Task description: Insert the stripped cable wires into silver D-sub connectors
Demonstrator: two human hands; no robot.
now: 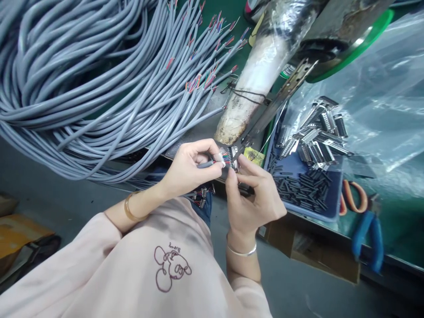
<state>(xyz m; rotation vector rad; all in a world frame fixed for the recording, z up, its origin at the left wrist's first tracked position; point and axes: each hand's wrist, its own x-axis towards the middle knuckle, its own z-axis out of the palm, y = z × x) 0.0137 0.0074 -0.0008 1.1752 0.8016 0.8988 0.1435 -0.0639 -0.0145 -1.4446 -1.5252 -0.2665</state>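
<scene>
above a shirt point(132, 269) bearing illegible script point(174, 247), left hand point(194, 167) pinches gray multicore cable point(205, 164); right hand point(254, 191) grasps d-sub connector point(234, 158) between fingertips.

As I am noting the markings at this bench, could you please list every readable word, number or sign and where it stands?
None reads with certainty.
Shirt: small script beside a line drawing, too small to read surely.
Yellow piece by the right hand: dark marks, too blurred.
</scene>
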